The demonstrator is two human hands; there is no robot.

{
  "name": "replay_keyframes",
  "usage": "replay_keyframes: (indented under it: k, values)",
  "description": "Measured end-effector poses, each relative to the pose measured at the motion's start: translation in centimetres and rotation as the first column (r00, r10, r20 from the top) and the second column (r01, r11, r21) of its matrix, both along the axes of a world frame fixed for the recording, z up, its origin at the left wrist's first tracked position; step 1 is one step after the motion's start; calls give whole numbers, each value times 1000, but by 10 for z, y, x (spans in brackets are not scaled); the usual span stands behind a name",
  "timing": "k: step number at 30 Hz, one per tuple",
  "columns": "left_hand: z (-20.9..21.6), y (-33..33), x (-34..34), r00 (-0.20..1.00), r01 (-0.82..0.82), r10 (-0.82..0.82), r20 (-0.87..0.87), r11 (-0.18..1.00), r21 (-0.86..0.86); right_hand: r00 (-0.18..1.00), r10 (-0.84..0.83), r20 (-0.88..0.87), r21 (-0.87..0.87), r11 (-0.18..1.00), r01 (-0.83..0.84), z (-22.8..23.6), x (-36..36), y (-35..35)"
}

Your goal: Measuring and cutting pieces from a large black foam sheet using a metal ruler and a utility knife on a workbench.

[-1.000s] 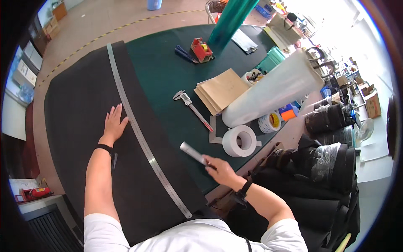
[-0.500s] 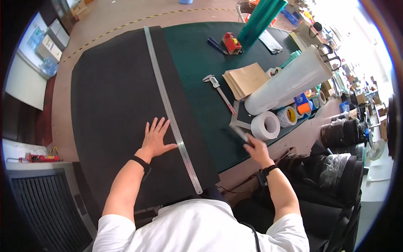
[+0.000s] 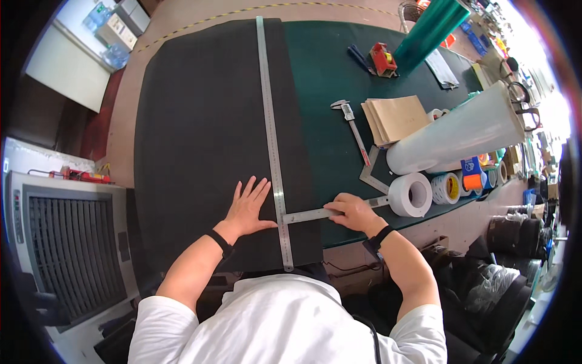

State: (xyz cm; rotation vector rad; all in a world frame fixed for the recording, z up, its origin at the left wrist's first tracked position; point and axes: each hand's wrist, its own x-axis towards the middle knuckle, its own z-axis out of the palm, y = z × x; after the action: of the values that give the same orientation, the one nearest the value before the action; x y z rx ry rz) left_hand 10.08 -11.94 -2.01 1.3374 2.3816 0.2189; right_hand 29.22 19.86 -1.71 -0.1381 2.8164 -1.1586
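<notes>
A black sheet [image 3: 200,109] lies over the left part of the green table, and a long steel ruler [image 3: 269,109] runs lengthwise along it. My left hand [image 3: 244,212] rests flat on the sheet with fingers spread, its thumb tip at the long ruler's left edge. In my right hand [image 3: 353,213] is a short steel ruler [image 3: 308,215], gripped between thumb and fingers. This one lies crosswise, its left end meeting the long ruler's right edge and its other end reaching past my hand toward a white tape roll [image 3: 399,195].
Right of the sheet lie a digital caliper [image 3: 356,133], a metal angle square [image 3: 370,175] and brown paper sheets [image 3: 397,118]. A large clear film roll [image 3: 454,133] and another tape roll [image 3: 445,188] sit near the right edge. Farther back are a red tape dispenser [image 3: 383,59] and green film roll [image 3: 427,36].
My right hand has brought the short ruler left from beside the angle square, laying it across to the long ruler. My left hand stays spread on the sheet. The whole view has shifted.
</notes>
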Motion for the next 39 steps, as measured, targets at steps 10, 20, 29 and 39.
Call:
replay_keyframes:
  k: [10,20,29,39]
  values:
    - [7,-1,26,1000,-16,16,4,999,-32,997,0,-75,167,986,13,-12,-2,26]
    - [5,0,28,1000,-8,9,21,998,-63,993,-94,-68,155,982,103,-13,19,46]
    - [8,2,27,1000,24,-24,11,996,-87,971,-69,-230,220,968,121,-14,15,9]
    - [3,11,32,999,38,-37,20,998,-53,974,-64,-216,221,969,112,-16,17,12]
